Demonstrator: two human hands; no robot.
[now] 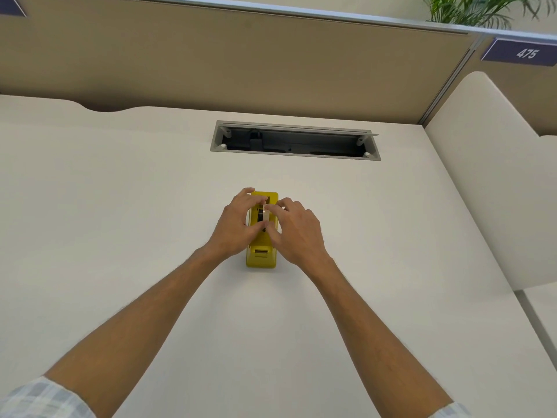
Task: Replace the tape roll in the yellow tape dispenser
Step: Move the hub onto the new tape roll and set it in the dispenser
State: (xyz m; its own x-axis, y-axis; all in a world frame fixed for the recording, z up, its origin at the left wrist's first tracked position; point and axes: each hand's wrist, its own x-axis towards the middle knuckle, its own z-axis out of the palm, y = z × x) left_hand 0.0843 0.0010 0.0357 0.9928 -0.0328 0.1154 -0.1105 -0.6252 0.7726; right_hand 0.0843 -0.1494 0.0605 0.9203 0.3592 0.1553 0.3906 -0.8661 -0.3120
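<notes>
The yellow tape dispenser stands on the white desk, its length running away from me. A pale tape roll on a dark core sits upright in the dispenser's middle slot. My left hand comes in from the left, its fingers and thumb curled round the roll's left side. My right hand mirrors it from the right, fingertips pinching the roll's top and near edge. Both hands cover most of the dispenser's middle, so how deep the roll sits is hidden.
An open grey cable hatch is cut into the desk beyond the dispenser. A tan partition wall closes the back. A white side panel rises at the right, under a sign reading 475. A plant shows at top right.
</notes>
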